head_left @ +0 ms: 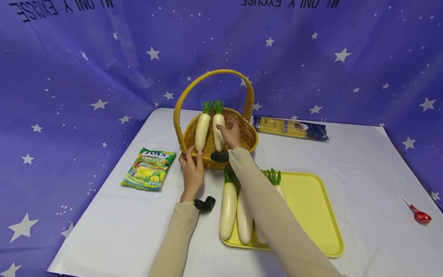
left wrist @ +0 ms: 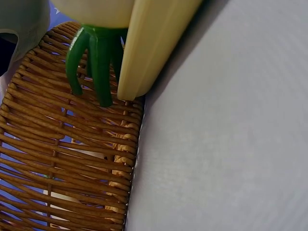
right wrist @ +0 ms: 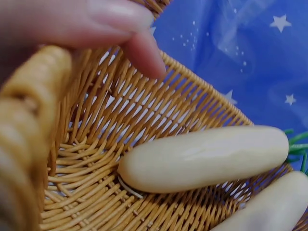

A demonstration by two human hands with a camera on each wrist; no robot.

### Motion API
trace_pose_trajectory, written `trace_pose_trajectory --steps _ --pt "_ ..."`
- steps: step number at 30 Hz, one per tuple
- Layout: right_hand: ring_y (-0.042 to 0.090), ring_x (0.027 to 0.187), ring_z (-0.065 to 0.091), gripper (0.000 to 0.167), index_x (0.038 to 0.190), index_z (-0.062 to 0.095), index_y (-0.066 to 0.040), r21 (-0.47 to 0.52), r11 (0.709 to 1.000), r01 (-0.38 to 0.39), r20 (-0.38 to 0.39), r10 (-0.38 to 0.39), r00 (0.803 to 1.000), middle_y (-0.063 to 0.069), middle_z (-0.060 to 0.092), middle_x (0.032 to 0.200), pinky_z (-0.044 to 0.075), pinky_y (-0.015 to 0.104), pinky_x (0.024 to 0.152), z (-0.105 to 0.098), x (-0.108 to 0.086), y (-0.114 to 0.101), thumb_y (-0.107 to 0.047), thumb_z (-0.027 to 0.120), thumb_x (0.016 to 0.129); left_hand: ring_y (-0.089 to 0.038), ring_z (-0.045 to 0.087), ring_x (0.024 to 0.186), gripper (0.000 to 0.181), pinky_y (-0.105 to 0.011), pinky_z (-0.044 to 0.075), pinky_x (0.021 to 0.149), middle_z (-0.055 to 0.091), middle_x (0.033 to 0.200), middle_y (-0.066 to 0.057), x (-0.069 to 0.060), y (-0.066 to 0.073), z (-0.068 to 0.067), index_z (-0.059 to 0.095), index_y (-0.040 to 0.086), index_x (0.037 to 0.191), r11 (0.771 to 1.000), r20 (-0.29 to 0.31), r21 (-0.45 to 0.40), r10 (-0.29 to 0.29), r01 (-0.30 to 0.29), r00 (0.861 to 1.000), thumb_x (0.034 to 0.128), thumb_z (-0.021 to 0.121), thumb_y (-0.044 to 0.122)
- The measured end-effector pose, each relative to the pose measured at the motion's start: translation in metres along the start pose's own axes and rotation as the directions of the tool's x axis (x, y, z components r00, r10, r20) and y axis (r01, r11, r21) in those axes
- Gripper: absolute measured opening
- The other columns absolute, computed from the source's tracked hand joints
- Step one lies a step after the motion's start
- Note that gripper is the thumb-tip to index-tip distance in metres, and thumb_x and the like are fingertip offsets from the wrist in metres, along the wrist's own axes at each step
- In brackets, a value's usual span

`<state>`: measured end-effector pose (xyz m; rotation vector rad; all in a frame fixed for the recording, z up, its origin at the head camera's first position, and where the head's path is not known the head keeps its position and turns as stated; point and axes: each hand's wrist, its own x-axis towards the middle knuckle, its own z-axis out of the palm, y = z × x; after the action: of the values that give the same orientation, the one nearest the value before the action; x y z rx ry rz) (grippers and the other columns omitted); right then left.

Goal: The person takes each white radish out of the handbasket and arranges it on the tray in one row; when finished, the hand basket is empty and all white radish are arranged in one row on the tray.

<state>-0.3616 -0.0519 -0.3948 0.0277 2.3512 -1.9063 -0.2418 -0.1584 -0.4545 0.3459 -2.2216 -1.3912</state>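
Note:
A brown wicker basket [head_left: 249, 132] with a tall arched handle stands at the back of the table. Two white radishes [head_left: 202, 132] with green tops lie side by side in it. My left hand [head_left: 193, 173] holds the basket's front left rim. My right hand [head_left: 232, 134] reaches inside, over the right-hand radish [head_left: 219, 140]; the right wrist view shows its fingers [right wrist: 147, 55] apart from the radish [right wrist: 207, 159], with nothing held. Several more white radishes [head_left: 228, 211] lie on a yellow tray [head_left: 311, 215], partly hidden by my right sleeve.
A green candy bag [head_left: 149, 170] lies left of the basket. Behind the tray is a pack of pasta [head_left: 290, 128]. A red lollipop [head_left: 420, 216] lies near the right table edge. A purple starred cloth [head_left: 297, 57] hangs behind the white table.

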Motion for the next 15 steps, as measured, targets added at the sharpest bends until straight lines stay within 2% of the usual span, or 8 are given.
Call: trace_pose_trajectory --steps 6,12,15 --pt "0.028 0.133 0.030 0.057 0.137 0.034 -0.018 -0.028 0.999 0.034 0.127 -0.030 0.991 0.006 0.024 0.148 0.032 0.047 0.103 0.0024 0.0049 0.0041 -0.027 0.060 0.087 -0.039 0.029 0.128 0.043 -0.053 0.029 0.101 0.017 0.141 -0.023 -0.0012 0.0000 -0.0007 0.040 0.020 0.131 1.000 0.000 0.006 -0.004 0.004 1.000 0.0957 0.035 0.043" --pt "0.028 0.137 0.023 0.067 0.141 0.028 -0.029 -0.101 0.995 0.014 0.246 0.011 0.969 0.000 0.015 0.152 0.029 0.049 0.105 0.0029 0.0105 0.0051 -0.022 0.063 0.085 -0.039 0.028 0.129 0.043 -0.053 0.029 0.101 0.016 0.142 -0.023 -0.0012 0.0008 -0.0010 0.040 0.018 0.132 1.000 0.005 -0.001 0.005 -0.005 1.000 0.0957 0.036 0.043" --pt "0.027 0.138 0.020 0.069 0.142 0.026 -0.031 -0.121 0.992 0.021 0.279 0.014 0.960 0.000 0.013 0.153 0.027 0.049 0.106 0.0018 0.0098 0.0039 -0.017 0.061 0.085 -0.039 0.029 0.128 0.043 -0.054 0.029 0.101 0.017 0.141 -0.023 -0.0011 0.0009 -0.0010 0.040 0.018 0.131 1.000 0.004 -0.001 0.010 -0.010 1.000 0.0956 0.037 0.042"
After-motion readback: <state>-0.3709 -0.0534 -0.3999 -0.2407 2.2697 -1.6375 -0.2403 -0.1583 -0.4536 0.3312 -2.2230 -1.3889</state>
